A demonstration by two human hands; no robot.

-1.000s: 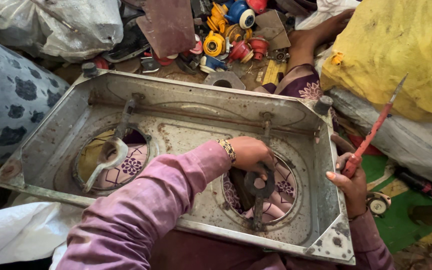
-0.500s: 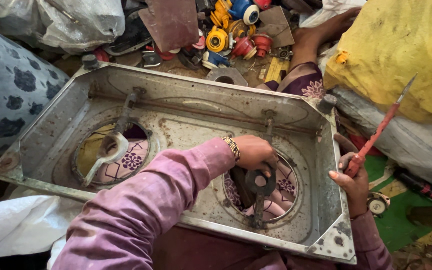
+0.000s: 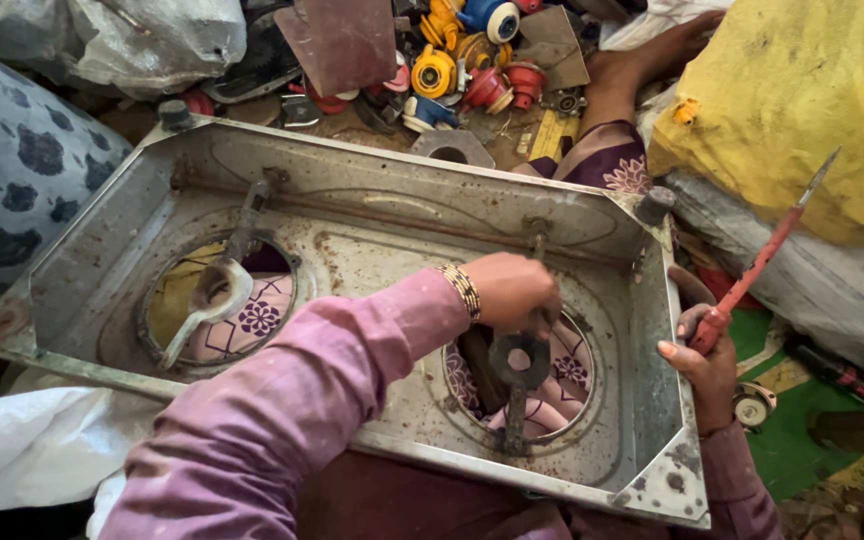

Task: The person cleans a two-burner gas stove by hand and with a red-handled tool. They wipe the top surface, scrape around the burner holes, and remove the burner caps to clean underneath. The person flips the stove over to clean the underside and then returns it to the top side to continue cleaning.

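Crowding stove shell [image 3: 372,240] | coloured parts [image 3: 472,60] | yellow sack [image 3: 802,110] | white bag [image 3: 32,450]

A yellow sack [image 3: 812,110] bulges at the upper right. To its left, on the ground, lies a heap of small yellow, red and blue parts [image 3: 472,60]. Below the sack, a green patterned mat [image 3: 787,440] covers the floor. Far left of the sack sit a grey-blue spotted cloth [image 3: 12,180] and a grey plastic bag [image 3: 142,35]. Daylight is soft and even.
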